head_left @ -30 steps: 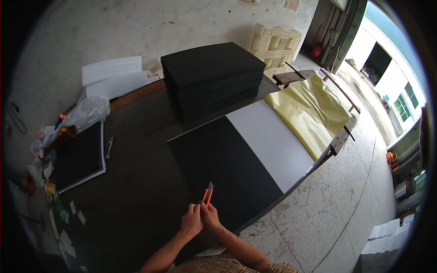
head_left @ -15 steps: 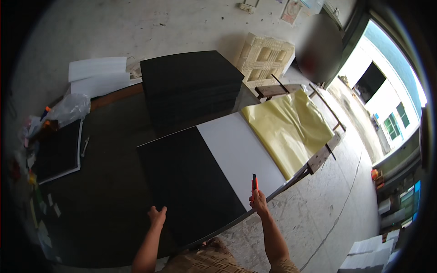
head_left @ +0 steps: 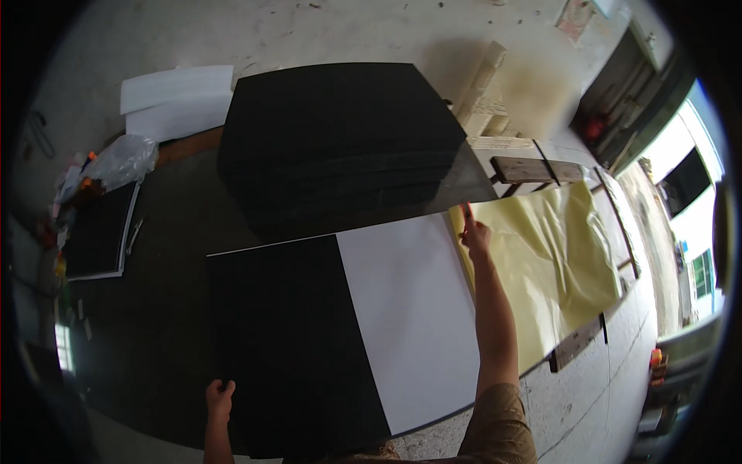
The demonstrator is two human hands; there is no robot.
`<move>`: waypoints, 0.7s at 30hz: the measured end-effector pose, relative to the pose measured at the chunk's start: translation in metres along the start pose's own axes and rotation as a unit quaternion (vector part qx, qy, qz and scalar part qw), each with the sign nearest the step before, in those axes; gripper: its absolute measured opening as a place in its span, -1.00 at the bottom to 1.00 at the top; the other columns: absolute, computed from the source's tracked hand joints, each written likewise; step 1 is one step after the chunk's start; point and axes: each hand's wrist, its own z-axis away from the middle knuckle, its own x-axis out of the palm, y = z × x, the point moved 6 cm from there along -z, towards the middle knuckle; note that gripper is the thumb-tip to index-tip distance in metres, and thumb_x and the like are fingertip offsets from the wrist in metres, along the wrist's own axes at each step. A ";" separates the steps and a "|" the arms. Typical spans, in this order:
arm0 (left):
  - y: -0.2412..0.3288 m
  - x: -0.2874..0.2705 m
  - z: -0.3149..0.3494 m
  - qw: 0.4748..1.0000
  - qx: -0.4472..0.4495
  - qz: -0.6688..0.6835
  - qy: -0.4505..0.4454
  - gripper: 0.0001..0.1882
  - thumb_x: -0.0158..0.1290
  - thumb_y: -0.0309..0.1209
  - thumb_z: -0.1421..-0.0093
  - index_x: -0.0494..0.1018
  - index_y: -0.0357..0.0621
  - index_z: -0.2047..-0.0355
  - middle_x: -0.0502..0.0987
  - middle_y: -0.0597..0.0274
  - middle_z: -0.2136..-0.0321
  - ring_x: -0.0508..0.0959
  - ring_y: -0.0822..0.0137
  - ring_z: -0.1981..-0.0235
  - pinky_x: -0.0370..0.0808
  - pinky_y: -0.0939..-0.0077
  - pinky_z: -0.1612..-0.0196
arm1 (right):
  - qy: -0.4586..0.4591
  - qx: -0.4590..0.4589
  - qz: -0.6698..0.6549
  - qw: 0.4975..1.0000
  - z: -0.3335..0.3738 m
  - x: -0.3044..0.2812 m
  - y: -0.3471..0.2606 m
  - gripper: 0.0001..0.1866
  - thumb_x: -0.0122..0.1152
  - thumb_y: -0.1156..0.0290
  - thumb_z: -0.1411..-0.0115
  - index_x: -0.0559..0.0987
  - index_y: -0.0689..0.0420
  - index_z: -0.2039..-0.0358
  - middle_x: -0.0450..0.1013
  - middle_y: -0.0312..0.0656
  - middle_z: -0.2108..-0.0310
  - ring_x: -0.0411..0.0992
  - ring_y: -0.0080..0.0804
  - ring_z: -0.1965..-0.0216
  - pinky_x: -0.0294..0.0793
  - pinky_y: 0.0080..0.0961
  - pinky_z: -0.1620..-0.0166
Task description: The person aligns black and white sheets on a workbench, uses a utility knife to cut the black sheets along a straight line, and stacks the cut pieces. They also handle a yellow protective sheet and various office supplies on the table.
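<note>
My right hand (head_left: 477,238) is closed round a red utility knife (head_left: 467,213), reaching to the far end of the line where the yellow film (head_left: 553,263) meets a white sheet (head_left: 410,309). That sheet lies against a black sheet (head_left: 290,340) on its left, and both are on a dark table (head_left: 166,309). Whether the knife's tip touches the film is too small to tell. At the black sheet's near left edge is my left hand (head_left: 219,400), its thumb apart from the bent fingers; it seems to touch the edge.
A tall black stack (head_left: 340,139) stands at the table's far side. To the left are a black-topped pad (head_left: 100,232), a clear plastic bag (head_left: 127,162) and white foam sheets (head_left: 178,100). A wooden bench (head_left: 537,170) and pale pallet (head_left: 483,93) stand beyond the film.
My right hand has carried the knife from the white sheet's near edge to its far edge by the film. The view has turned; my left hand stays by the black sheet's left edge.
</note>
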 end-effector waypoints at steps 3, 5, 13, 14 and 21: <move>0.028 -0.008 0.027 0.999 -0.031 -0.002 0.026 -0.70 0.19 -0.37 -0.14 0.41 -0.36 0.26 0.42 0.26 0.39 0.41 0.41 0.32 0.38 0.46 0.24 | -0.010 0.017 -0.067 0.998 -0.065 0.034 0.003 -0.64 0.14 0.14 -0.25 0.53 0.25 0.36 0.43 -0.22 0.62 0.44 -0.47 0.67 0.36 -0.58 0.69; 0.023 -0.016 0.030 0.998 -0.046 0.043 0.014 -0.74 0.18 -0.42 -0.13 0.42 -0.35 0.26 0.45 0.26 0.37 0.43 0.42 0.31 0.39 0.47 0.23 | -0.038 0.009 -0.097 0.995 -0.096 0.063 0.004 -0.69 0.14 0.24 -0.25 0.50 0.28 0.24 0.47 -0.19 0.54 0.48 -0.47 0.59 0.40 -0.58 0.64; 0.036 0.003 0.022 0.999 0.001 0.038 0.003 -0.74 0.14 -0.53 -0.13 0.49 -0.40 0.16 0.57 0.21 0.31 0.53 0.45 0.29 0.46 0.49 0.24 | 0.126 -0.359 0.186 0.906 -0.154 0.028 -0.003 -0.51 0.14 0.18 -0.19 0.45 0.29 0.00 0.44 0.12 0.07 0.37 0.05 0.01 0.32 -0.15 -0.07; 0.030 -0.006 0.037 0.997 -0.031 0.070 0.032 -0.76 0.14 -0.53 -0.14 0.49 -0.40 0.19 0.57 0.23 0.33 0.52 0.46 0.32 0.46 0.50 0.26 | 0.140 -0.413 0.195 0.879 -0.119 0.047 -0.007 -0.55 0.13 0.29 -0.22 0.42 0.26 -0.06 0.42 0.08 0.02 0.36 -0.02 -0.03 0.31 -0.19 -0.08; 0.024 -0.031 0.032 0.991 -0.032 0.092 0.090 -0.86 0.16 -0.53 -0.14 0.51 -0.36 0.31 0.51 0.33 0.48 0.44 0.51 0.47 0.38 0.53 0.40 | 0.106 -0.360 0.293 0.879 0.011 -0.058 0.023 -0.66 0.06 0.44 -0.28 0.42 0.19 -0.06 0.27 0.07 -0.13 0.26 0.00 -0.17 0.32 -0.14 -0.18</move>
